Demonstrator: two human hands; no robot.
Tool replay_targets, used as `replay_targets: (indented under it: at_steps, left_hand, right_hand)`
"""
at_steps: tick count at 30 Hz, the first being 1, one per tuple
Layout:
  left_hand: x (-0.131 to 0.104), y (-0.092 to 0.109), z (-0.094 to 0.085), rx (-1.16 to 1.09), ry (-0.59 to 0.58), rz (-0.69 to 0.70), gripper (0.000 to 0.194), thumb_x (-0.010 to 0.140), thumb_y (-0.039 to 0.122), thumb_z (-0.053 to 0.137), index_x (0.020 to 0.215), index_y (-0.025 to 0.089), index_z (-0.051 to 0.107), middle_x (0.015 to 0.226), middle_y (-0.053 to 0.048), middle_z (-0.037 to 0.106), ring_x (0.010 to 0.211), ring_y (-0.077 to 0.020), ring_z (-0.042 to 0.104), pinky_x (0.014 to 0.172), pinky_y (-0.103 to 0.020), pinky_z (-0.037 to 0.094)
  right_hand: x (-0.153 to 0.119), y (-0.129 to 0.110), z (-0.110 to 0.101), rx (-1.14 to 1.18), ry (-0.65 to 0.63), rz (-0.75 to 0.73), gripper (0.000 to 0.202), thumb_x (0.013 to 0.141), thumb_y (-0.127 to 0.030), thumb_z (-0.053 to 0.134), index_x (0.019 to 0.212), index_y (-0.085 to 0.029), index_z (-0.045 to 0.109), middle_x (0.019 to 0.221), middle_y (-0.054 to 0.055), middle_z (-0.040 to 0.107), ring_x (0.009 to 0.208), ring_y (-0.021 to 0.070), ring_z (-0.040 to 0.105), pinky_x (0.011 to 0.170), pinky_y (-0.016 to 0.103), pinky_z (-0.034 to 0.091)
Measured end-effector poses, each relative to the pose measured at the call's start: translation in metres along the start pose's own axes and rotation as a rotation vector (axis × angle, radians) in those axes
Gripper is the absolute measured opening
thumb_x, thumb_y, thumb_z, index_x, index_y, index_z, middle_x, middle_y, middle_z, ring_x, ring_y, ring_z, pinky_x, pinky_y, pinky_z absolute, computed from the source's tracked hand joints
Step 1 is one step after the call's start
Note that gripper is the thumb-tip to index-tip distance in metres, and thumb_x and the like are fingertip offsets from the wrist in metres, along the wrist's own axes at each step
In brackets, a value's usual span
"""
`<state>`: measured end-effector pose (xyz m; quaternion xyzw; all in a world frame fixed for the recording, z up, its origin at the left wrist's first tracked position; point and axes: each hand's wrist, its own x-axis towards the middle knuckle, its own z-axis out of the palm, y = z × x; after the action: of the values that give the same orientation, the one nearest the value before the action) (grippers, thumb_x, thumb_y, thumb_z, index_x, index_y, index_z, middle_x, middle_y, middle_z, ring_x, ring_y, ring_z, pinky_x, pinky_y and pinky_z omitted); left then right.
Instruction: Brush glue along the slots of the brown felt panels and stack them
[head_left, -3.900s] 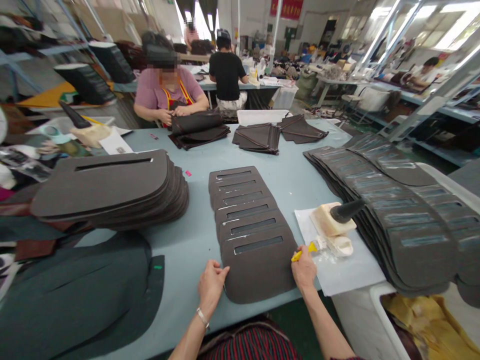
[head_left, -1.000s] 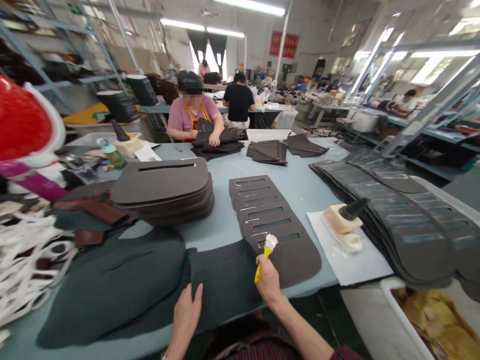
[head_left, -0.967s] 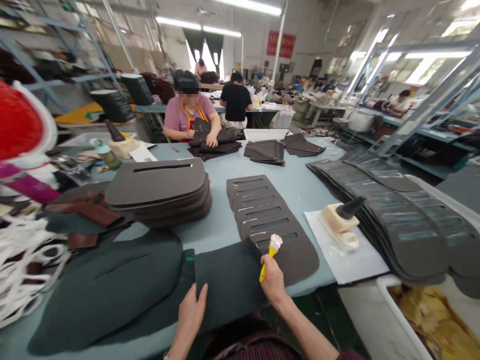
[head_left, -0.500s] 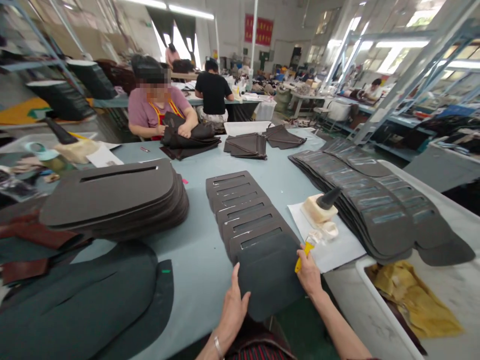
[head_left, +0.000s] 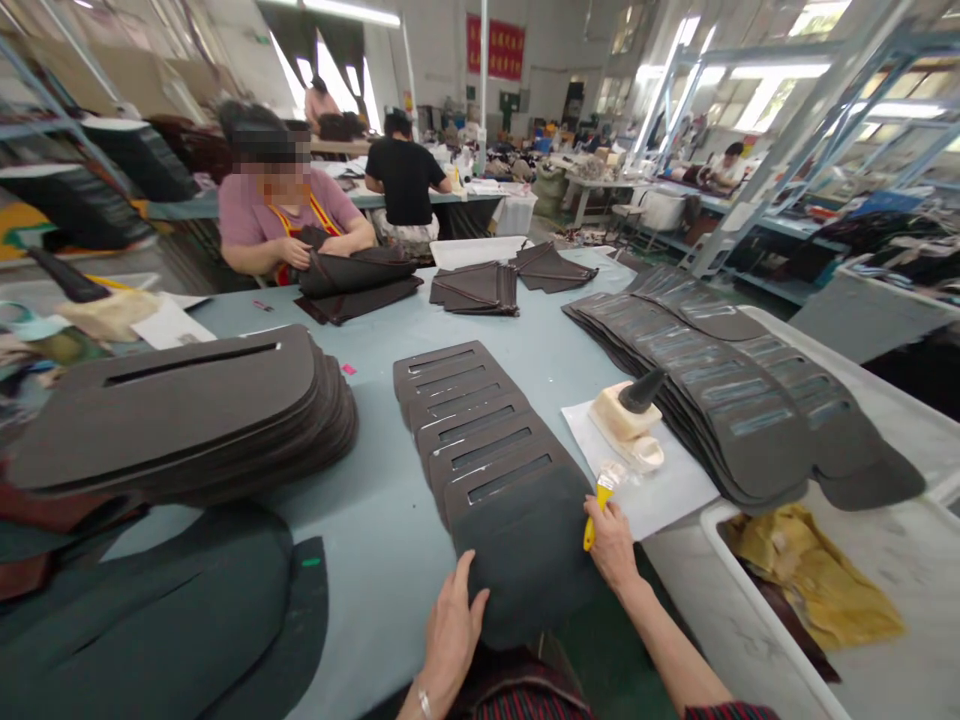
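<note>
Before me a row of overlapping dark slotted panels [head_left: 525,550] lies on the table, its nearest end reaching the front edge. White smears show around several of the slots. My left hand [head_left: 450,630] rests at the near panel's left edge, thumb and fingers apart. At that panel's right edge, my right hand [head_left: 611,545] grips a yellow-handled brush [head_left: 592,525], bristles pointing away from me. Just beyond the brush, a cream-coloured container with a black nozzle [head_left: 626,410] stands on a white sheet [head_left: 682,490]. A whitish smear covers the sheet near the bristles.
A thick stack of slotted panels [head_left: 172,400] stands left, with large dark pieces [head_left: 172,610] in front. More overlapping panels [head_left: 765,410] lie right, above a white tray [head_left: 727,560] holding yellow cloth [head_left: 817,575]. Across the table [head_left: 367,420] a co-worker [head_left: 292,215] handles dark pieces.
The view has turned slightly right, so things sit further left. My left hand stays by the near panel's edge and my right hand still holds the brush. The co-worker's hands and dark piece have shifted.
</note>
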<state>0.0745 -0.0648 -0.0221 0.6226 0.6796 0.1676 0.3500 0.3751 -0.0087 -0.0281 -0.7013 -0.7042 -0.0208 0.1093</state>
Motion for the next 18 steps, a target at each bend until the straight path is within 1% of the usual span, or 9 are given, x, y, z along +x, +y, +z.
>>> replay_targets:
  at_steps: [5, 7, 9, 10, 12, 14, 15, 16, 18]
  left_hand:
    - [-0.001, 0.000, -0.001, 0.102, 0.070, -0.009, 0.049, 0.088, 0.038, 0.037, 0.134, 0.023, 0.042, 0.110, -0.011, 0.054, 0.093, -0.0226, 0.061, 0.081, -0.037, 0.051]
    - [-0.001, 0.000, -0.001, 0.104, 0.089, 0.010, 0.049, 0.088, 0.040, 0.037, 0.132, 0.021, 0.044, 0.103, -0.009, 0.051, 0.083, -0.0204, 0.061, 0.075, -0.036, 0.052]
    - [0.001, 0.000, -0.001, 0.082, 0.118, 0.033, 0.049, 0.087, 0.044, 0.038, 0.130, 0.021, 0.048, 0.100, -0.008, 0.048, 0.081, -0.0196, 0.060, 0.075, -0.037, 0.052]
    - [0.003, 0.000, -0.001, 0.062, 0.135, 0.041, 0.050, 0.086, 0.046, 0.039, 0.128, 0.022, 0.050, 0.100, -0.007, 0.048, 0.082, -0.0200, 0.060, 0.077, -0.038, 0.052]
    - [0.006, -0.001, -0.002, -0.005, 0.154, 0.042, 0.053, 0.083, 0.053, 0.042, 0.124, 0.022, 0.054, 0.099, -0.006, 0.048, 0.082, -0.0206, 0.060, 0.081, -0.041, 0.052]
    - [0.010, -0.005, -0.005, -0.093, 0.165, 0.016, 0.060, 0.077, 0.061, 0.045, 0.120, 0.021, 0.057, 0.095, -0.006, 0.051, 0.076, -0.0200, 0.060, 0.082, -0.042, 0.052]
    - [0.013, -0.008, -0.008, -0.136, 0.179, -0.010, 0.064, 0.073, 0.065, 0.047, 0.117, 0.019, 0.059, 0.092, -0.005, 0.053, 0.072, -0.0199, 0.060, 0.080, -0.043, 0.052]
    - [0.015, -0.012, -0.012, -0.179, 0.186, -0.043, 0.068, 0.069, 0.068, 0.048, 0.113, 0.018, 0.061, 0.088, -0.005, 0.056, 0.069, -0.0200, 0.060, 0.079, -0.042, 0.052]
    - [0.020, -0.022, -0.023, -0.241, 0.153, -0.138, 0.066, 0.063, 0.071, 0.050, 0.099, 0.018, 0.064, 0.081, -0.005, 0.061, 0.069, -0.0214, 0.061, 0.075, -0.039, 0.053]
  right_hand:
    - [-0.003, -0.008, -0.004, -0.016, 0.036, 0.024, 0.039, 0.076, -0.001, 0.044, 0.107, -0.019, 0.058, 0.126, 0.006, 0.056, 0.113, 0.0272, 0.043, 0.088, 0.037, 0.034]
    - [-0.003, -0.009, -0.006, -0.013, 0.051, 0.028, 0.039, 0.074, -0.001, 0.046, 0.106, -0.020, 0.058, 0.129, 0.006, 0.055, 0.115, 0.0272, 0.042, 0.090, 0.038, 0.032]
    - [-0.002, -0.009, -0.010, -0.005, 0.080, 0.039, 0.033, 0.077, -0.005, 0.048, 0.105, -0.020, 0.058, 0.128, 0.007, 0.055, 0.114, 0.0268, 0.043, 0.090, 0.038, 0.032]
    - [-0.002, -0.008, -0.013, 0.000, 0.099, 0.049, 0.027, 0.080, -0.009, 0.050, 0.103, -0.020, 0.059, 0.124, 0.008, 0.057, 0.112, 0.0264, 0.044, 0.090, 0.038, 0.033]
    - [0.001, -0.005, -0.022, 0.006, 0.128, 0.074, 0.017, 0.087, -0.020, 0.050, 0.100, -0.020, 0.061, 0.108, 0.009, 0.062, 0.103, 0.0250, 0.050, 0.086, 0.037, 0.036]
    - [0.005, 0.001, -0.034, 0.007, 0.160, 0.110, 0.021, 0.092, -0.028, 0.046, 0.101, -0.020, 0.063, 0.090, 0.008, 0.063, 0.090, 0.0231, 0.053, 0.079, 0.035, 0.039]
    - [0.007, 0.006, -0.040, 0.017, 0.184, 0.125, 0.025, 0.093, -0.031, 0.044, 0.105, -0.020, 0.063, 0.085, 0.008, 0.061, 0.085, 0.0223, 0.054, 0.077, 0.034, 0.040]
    - [0.010, 0.012, -0.047, 0.040, 0.218, 0.140, 0.029, 0.094, -0.033, 0.042, 0.110, -0.020, 0.062, 0.083, 0.008, 0.061, 0.082, 0.0216, 0.054, 0.075, 0.034, 0.041]
    - [0.015, 0.028, -0.062, 0.131, 0.312, 0.180, 0.035, 0.095, -0.035, 0.039, 0.119, -0.019, 0.058, 0.087, 0.009, 0.060, 0.082, 0.0204, 0.055, 0.076, 0.033, 0.043]
